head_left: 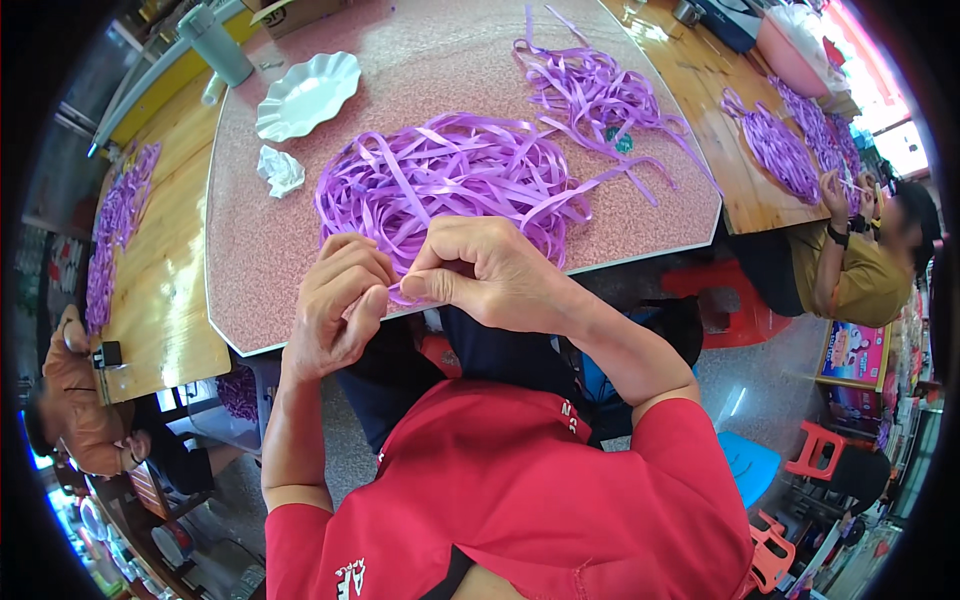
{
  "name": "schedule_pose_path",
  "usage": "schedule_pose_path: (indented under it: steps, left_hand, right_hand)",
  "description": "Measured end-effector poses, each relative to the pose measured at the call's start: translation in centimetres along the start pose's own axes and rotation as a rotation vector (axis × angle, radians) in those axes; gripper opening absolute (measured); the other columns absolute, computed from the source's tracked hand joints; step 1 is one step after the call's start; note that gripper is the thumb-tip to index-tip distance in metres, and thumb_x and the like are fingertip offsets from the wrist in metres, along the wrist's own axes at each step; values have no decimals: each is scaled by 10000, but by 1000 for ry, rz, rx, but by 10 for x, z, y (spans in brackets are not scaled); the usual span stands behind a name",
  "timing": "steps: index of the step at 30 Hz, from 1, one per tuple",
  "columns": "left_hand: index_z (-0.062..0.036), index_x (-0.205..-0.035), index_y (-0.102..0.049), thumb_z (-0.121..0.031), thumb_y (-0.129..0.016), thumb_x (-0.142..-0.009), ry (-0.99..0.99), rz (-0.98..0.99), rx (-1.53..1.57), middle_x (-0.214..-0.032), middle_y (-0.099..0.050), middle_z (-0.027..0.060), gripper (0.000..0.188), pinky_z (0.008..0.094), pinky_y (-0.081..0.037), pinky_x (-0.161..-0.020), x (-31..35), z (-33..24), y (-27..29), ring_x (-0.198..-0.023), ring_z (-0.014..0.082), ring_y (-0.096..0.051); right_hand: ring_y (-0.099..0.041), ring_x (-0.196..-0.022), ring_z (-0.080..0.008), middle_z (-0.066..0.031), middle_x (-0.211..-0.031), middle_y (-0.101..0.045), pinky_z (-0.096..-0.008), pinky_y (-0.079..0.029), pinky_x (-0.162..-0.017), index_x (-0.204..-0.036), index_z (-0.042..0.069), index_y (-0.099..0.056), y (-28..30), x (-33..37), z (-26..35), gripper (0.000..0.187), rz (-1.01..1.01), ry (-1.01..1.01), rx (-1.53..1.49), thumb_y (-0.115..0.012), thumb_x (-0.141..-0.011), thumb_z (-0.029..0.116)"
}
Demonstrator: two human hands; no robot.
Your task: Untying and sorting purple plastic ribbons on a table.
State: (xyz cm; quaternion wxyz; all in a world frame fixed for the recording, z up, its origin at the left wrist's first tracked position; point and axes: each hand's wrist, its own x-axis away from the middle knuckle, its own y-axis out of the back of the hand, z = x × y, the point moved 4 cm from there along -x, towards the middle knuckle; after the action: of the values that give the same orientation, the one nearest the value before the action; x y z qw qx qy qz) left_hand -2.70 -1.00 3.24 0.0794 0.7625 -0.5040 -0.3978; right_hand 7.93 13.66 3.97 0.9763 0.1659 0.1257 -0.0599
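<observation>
A large loose heap of purple ribbon lies on the pink speckled table in front of me. At its near edge, by the table's rim, both my hands meet over a short bit of the ribbon. My right hand pinches it between thumb and forefinger. Close beside it, my left hand has its fingers curled in toward the same piece; its fingertips are partly hidden. A smaller tangle of purple ribbon lies farther off to the right, with strands trailing toward the table's right edge.
On the table are a white scalloped dish, a crumpled white tissue and a green bottle. Co-workers sit at wooden tables left and right, near more purple ribbon. A red stool stands under the right side.
</observation>
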Motion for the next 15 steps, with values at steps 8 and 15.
schedule_pose_path:
  steps: [8,15]
  left_hand:
    - [-20,-775,-544,-87,-585,-896,96,-7,267,-773,-594,91,144,387,-459,-786,10,8,-9,-771,248,-593]
    - [-17,-801,-579,-170,-538,-979,273,-217,410,-887,-617,103,238,300,-443,-762,33,26,15,-848,175,-572]
  right_hand:
    - [-584,-737,-174,-60,-784,-611,-310,-456,-658,-879,6,-699,0,2,-4,60,21,66,-3,-710,-866,63]
    - [-626,-987,-171,-67,-1025,-676,-308,-495,-847,-1047,40,-719,65,13,-20,175,-229,139,94,-709,-874,61]
